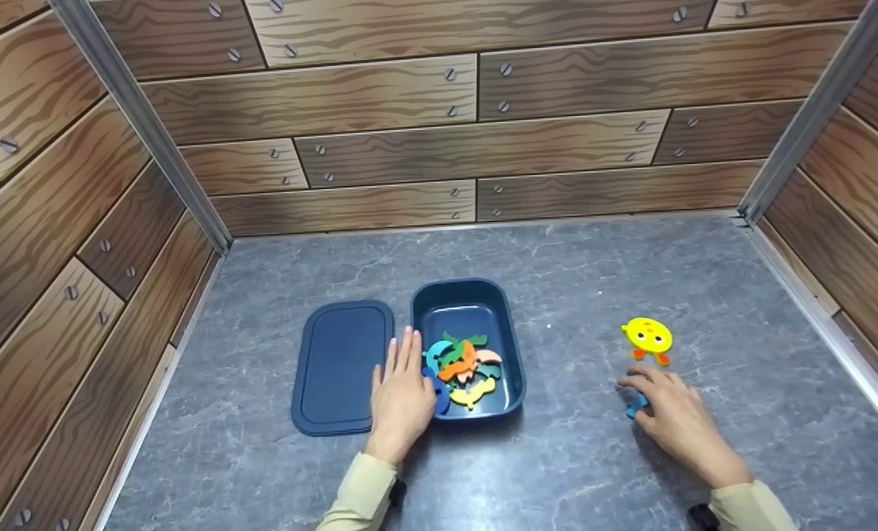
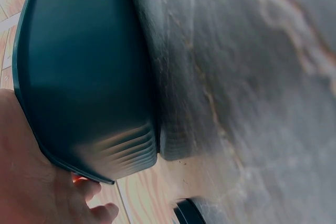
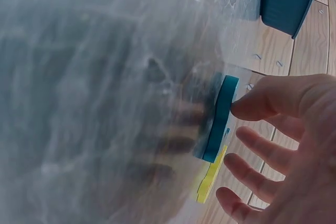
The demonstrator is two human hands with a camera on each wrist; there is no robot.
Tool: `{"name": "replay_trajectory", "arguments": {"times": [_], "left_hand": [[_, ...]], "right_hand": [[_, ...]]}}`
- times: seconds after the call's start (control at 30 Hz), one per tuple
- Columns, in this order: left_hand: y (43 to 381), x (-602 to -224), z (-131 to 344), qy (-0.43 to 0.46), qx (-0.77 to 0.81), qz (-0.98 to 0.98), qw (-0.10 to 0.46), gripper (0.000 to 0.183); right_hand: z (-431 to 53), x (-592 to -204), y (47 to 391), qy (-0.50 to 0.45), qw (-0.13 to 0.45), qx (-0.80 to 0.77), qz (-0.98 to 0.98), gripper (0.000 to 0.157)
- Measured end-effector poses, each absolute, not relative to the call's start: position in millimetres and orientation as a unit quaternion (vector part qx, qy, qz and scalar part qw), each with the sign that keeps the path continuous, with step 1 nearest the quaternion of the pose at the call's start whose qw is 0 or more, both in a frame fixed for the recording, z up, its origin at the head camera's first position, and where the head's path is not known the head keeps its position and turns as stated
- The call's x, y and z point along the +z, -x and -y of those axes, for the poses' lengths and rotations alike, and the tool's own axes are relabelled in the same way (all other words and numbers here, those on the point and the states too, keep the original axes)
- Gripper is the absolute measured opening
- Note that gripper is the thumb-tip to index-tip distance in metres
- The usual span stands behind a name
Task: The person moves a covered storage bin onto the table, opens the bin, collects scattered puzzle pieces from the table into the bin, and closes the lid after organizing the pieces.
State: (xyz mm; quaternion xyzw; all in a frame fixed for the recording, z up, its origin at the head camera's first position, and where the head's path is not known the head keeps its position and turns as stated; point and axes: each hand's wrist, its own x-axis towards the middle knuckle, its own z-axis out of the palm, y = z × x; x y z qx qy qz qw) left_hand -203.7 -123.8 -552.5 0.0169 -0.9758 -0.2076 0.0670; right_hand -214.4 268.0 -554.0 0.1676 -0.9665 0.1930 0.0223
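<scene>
A dark blue box (image 1: 516,354) holds several coloured flat cut-out pieces (image 1: 461,365), orange, green, yellow and blue among them. My left hand (image 1: 402,398) lies along its left rim with the fingers straight; in the left wrist view the palm sits against the rim of the box (image 2: 89,66). Over on the right, my right hand (image 1: 668,413) hovers low over a blue flat piece (image 1: 637,405), fingers spread. In the right wrist view the thumb tip is at the edge of the blue piece (image 3: 219,119); whether it touches cannot be told.
Left of the box lies its dark blue lid (image 1: 343,361), flat on the grey marbled table (image 1: 557,472). A yellow chick-like face with orange feet (image 1: 648,336) lies just beyond my right hand. Wood-patterned walls (image 1: 476,147) enclose the table at the back and sides.
</scene>
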Motion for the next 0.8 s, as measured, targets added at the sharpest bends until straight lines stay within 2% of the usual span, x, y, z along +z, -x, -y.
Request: {"name": "replay_trajectory", "arguments": {"times": [0.33, 0.6, 0.8], "left_hand": [[203.3, -552.0, 123.9, -0.019, -0.209, 0.975, 0.071, 0.066], [203.1, -552.3, 124.6, -0.016, -0.213, 0.974, 0.079, 0.065], [203.3, -553.1, 124.2, -0.015, -0.209, 0.975, 0.078, 0.066]], "right_hand": [[-271.5, -555.0, 213.7, -0.163, 0.001, 0.186, 0.969, 0.037], [-273.2, -554.5, 214.2, -0.173, 0.022, 0.181, 0.968, 0.029], [-269.0, -553.9, 215.2, -0.156, 0.016, 0.181, 0.971, 0.023]]}}
